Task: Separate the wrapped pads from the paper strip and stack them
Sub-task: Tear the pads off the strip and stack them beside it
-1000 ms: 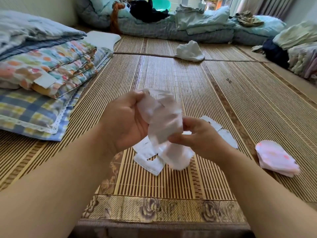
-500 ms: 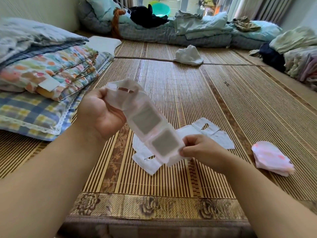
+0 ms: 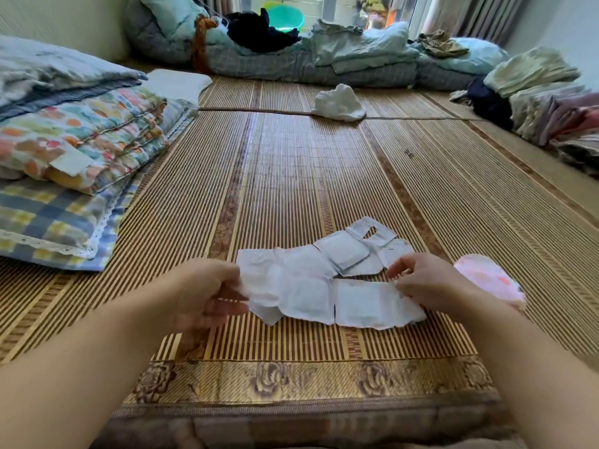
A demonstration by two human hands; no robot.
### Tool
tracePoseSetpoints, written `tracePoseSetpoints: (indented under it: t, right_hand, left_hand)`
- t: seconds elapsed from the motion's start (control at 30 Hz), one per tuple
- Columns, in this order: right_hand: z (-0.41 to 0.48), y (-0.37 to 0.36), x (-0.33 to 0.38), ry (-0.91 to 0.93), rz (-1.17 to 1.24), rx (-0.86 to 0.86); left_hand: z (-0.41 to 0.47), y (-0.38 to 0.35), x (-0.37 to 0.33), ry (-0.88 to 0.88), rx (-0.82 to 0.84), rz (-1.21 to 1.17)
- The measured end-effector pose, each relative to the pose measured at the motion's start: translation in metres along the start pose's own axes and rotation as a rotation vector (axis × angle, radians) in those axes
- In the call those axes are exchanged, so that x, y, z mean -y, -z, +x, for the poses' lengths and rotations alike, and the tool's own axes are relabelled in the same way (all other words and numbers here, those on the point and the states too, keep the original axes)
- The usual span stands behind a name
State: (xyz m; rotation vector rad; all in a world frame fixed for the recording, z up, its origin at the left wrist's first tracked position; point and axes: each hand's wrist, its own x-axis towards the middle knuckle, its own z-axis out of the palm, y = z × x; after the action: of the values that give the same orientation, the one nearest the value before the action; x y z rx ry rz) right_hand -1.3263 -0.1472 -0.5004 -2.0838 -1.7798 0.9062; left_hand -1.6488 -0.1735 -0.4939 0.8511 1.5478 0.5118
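The bamboo mat (image 3: 291, 176) carries everything. Low over its near part we note the paper strip (image 3: 324, 314) stretched between both hands, long axis running left to right across the view. The left hand (image 3: 207, 293) pinches its left end, fingers curled on the paper; the right hand (image 3: 418, 280) pinches the right end. The strip is white and crinkled, with torn edges. Two square wrapped pads (image 3: 358, 303) show side by side in it. A second strip (image 3: 343, 251) lies on the mat just behind. The pink stack (image 3: 489, 280) sits just beside the right hand, so we judge that hand better placed to carry pads over.
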Motion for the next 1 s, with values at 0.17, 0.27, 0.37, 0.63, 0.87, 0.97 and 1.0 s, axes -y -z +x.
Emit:
tracePoseSetpoints:
  t: [0.17, 0.27, 0.37, 0.63, 0.87, 0.97, 1.0]
  right_hand:
    - [-0.001, -0.005, -0.010, 0.015, 0.018, -0.030]
    - [-0.001, -0.001, -0.017, -0.056, 0.222, -0.009]
    - [-0.003, 0.001, -0.020, -0.123, 0.318, 0.054]
    - [-0.007, 0.008, -0.026, -0.261, 0.364, 0.080]
    - [-0.006, 0.011, -0.021, -0.265, 0.590, 0.044]
    - [-0.007, 0.012, -0.020, -0.258, 0.607, 0.021]
    - [-0.007, 0.012, -0.019, -0.257, 0.589, 0.003]
  left_hand:
    - [0.003, -0.007, 0.008, 0.010, -0.100, 0.228]
    - [0.006, -0.010, 0.006, -0.022, -0.128, 0.273]
    - [0.010, -0.013, 0.003, -0.065, -0.170, 0.311]
    - [0.019, -0.011, 0.003, -0.159, -0.217, 0.346]
    - [0.011, 0.001, 0.002, -0.109, -0.182, 0.021]
    - [0.004, 0.008, -0.002, -0.134, -0.109, -0.029]
    - [0.002, 0.009, -0.003, -0.149, -0.094, -0.027]
